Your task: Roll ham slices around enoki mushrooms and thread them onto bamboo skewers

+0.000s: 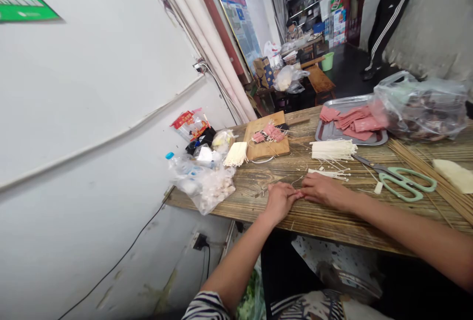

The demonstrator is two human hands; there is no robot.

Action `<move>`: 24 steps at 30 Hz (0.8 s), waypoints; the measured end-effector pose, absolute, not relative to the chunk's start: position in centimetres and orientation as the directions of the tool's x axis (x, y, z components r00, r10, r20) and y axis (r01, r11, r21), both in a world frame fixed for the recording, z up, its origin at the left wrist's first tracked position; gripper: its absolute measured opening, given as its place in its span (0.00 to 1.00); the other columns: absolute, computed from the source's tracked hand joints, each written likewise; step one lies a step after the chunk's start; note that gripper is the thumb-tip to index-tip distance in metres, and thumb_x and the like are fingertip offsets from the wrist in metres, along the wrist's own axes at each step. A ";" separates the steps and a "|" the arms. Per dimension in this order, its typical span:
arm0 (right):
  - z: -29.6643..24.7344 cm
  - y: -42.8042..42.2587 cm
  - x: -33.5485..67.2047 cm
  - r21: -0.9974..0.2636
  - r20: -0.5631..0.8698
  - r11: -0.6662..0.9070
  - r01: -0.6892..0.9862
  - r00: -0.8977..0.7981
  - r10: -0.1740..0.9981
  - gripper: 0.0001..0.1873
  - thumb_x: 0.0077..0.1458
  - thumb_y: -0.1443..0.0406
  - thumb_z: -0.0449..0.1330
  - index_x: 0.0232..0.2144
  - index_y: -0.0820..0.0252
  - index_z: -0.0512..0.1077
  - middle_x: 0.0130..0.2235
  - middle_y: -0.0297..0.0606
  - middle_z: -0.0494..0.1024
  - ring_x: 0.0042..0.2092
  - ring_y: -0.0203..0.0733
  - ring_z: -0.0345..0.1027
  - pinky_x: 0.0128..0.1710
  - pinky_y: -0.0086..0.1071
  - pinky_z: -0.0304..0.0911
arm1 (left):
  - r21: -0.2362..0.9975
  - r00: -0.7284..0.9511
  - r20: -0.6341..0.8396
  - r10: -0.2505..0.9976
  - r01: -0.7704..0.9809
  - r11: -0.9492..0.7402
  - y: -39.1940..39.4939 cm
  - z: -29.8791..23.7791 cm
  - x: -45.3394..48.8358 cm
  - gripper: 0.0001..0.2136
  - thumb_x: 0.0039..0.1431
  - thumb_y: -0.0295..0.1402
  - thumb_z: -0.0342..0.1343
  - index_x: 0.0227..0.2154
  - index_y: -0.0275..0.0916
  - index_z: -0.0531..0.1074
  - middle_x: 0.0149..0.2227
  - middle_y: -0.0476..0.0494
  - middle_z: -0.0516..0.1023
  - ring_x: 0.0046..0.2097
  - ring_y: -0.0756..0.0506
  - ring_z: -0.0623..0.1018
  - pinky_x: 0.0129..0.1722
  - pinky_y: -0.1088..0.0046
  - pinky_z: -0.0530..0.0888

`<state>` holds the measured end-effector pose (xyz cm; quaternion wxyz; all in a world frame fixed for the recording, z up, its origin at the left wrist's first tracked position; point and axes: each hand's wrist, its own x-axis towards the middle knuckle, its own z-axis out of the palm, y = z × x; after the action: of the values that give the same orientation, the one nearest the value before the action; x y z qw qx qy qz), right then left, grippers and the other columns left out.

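Note:
Both hands meet low over the wooden table (254, 182), close to its front edge. My left hand (280, 201) is closed, its fingertips against those of my right hand (321, 191), which is closed too. A small pinkish bit shows between the fingertips; what they pinch is mostly hidden. Just beyond my right hand lie loose enoki mushrooms (334, 175) and a thicker bundle of enoki (332, 150). Pink meat slices (354, 118) rest in a metal tray (320, 135). Pink rolls with enoki ends (271, 132) sit on a cutting board (258, 151).
Green-handled scissors (404, 182) and wooden skewers (432, 177) lie at the right. A filled plastic bag (421, 108) stands beside the tray. At the left are another enoki bundle (235, 154) and a clear bag (207, 187) against the wall. A person (391, 14) stands beyond the table.

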<state>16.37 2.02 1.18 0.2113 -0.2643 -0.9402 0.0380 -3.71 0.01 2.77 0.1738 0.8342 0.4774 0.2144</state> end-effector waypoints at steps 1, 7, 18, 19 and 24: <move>1.0 2.0 16.3 -0.142 0.383 0.865 0.481 -0.779 0.496 0.22 0.66 0.59 0.44 0.33 0.59 0.76 0.32 0.41 0.73 0.37 0.41 0.59 0.37 0.36 0.53 | 0.503 0.449 0.185 0.874 0.721 -0.477 0.1 2.7 -3.8 0.10 0.61 0.39 0.56 0.33 0.44 0.82 0.36 0.46 0.81 0.38 0.46 0.77 0.44 0.67 0.68; 1.2 2.6 15.7 -0.169 0.327 0.848 0.503 -0.783 0.530 0.28 0.66 0.56 0.41 0.27 0.59 0.75 0.29 0.40 0.72 0.33 0.39 0.59 0.34 0.34 0.50 | 0.635 0.473 0.112 0.874 0.643 -0.429 1.4 2.2 -4.5 0.11 0.61 0.40 0.55 0.33 0.43 0.81 0.35 0.46 0.81 0.40 0.47 0.77 0.43 0.71 0.71; 1.9 5.4 15.4 -0.466 0.089 0.707 0.531 -0.767 0.635 0.21 0.58 0.53 0.54 0.26 0.59 0.79 0.26 0.39 0.77 0.29 0.36 0.64 0.32 0.29 0.55 | 0.302 0.495 0.367 0.788 0.737 -0.604 -0.3 1.3 -4.0 0.10 0.63 0.36 0.54 0.40 0.42 0.78 0.42 0.43 0.81 0.44 0.45 0.75 0.49 0.61 0.65; 1.8 5.6 15.4 -0.465 0.081 0.703 0.538 -0.765 0.639 0.20 0.57 0.53 0.55 0.26 0.59 0.79 0.25 0.39 0.77 0.29 0.36 0.64 0.32 0.28 0.55 | 0.280 0.523 0.379 0.764 0.722 -0.633 -0.4 1.1 -4.0 0.10 0.64 0.36 0.53 0.41 0.43 0.78 0.42 0.43 0.81 0.44 0.45 0.76 0.49 0.62 0.65; 1.8 5.8 15.6 -0.459 0.072 0.690 0.559 -0.751 0.657 0.15 0.55 0.57 0.57 0.28 0.59 0.80 0.26 0.39 0.77 0.29 0.36 0.65 0.30 0.28 0.55 | 0.279 0.586 0.374 0.719 0.668 -0.690 0.1 0.4 -4.0 0.12 0.67 0.34 0.48 0.38 0.44 0.78 0.41 0.45 0.82 0.41 0.48 0.78 0.46 0.65 0.68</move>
<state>15.59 5.80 1.85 0.1162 -0.3334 -0.9119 0.2093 -4.05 0.14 0.38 0.0543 0.8888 0.3901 0.2345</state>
